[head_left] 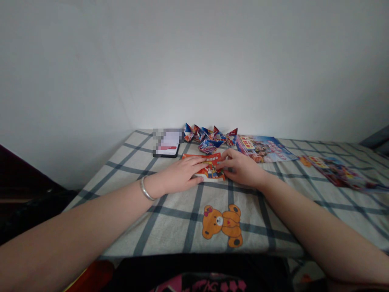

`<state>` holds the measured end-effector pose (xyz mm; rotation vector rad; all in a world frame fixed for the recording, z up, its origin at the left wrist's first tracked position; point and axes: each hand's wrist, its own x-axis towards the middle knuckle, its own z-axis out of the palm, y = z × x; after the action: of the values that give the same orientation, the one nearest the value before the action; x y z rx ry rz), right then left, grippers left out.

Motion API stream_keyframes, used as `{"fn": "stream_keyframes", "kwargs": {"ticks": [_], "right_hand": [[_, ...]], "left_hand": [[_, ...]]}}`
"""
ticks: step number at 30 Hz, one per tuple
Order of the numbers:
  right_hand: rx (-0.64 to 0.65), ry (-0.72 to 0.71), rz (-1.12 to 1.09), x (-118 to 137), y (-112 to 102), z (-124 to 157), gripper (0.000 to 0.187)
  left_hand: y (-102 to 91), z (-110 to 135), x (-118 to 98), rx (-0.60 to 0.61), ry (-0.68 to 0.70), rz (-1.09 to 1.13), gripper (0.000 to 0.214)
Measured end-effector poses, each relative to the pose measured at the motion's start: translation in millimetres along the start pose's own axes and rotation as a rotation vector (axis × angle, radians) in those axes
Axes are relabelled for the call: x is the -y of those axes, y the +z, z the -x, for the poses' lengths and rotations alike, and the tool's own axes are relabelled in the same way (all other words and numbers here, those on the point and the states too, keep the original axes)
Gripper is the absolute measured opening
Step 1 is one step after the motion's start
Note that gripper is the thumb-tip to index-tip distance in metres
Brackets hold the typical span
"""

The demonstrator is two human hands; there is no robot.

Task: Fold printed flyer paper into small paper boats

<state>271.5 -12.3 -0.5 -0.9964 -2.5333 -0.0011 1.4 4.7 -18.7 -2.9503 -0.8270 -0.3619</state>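
A small red-and-white printed leaflet [212, 172] with cartoon figures lies on the checked cloth in front of me. My left hand [185, 172], a silver bangle at its wrist, rests flat across the leaflet's left part with fingers stretched out. On the right edge of the leaflet sit the bent, spread fingertips of my right hand [241, 167]. Just beyond lie several folded pieces of glossy printed paper [209, 146], blue and red, in pointed shapes. A phone [168, 146] with a lit screen lies behind my left hand, partly blurred out.
Two colourful printed flyers, a nearer-left one [264, 148] and a farther-right one [337, 172], lie to the right. The checked tablecloth [170, 227] carries a printed teddy bear [223, 225]. A white wall [212, 65] rises behind the table.
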Motion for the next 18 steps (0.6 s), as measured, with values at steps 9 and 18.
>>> {"fn": "stream_keyframes", "kwargs": {"ticks": [9,18], "right_hand": [[0.030,-0.278,-0.162,6.4,-0.2,-7.7,0.017],[0.199,-0.188,-0.390,9.1,-13.0,-8.8,0.017]], "left_hand": [[1.7,-0.7,1.3,0.000,0.025,0.000,0.048],[3.5,-1.3,-7.6,-0.094,-0.098,0.000,0.048]]}}
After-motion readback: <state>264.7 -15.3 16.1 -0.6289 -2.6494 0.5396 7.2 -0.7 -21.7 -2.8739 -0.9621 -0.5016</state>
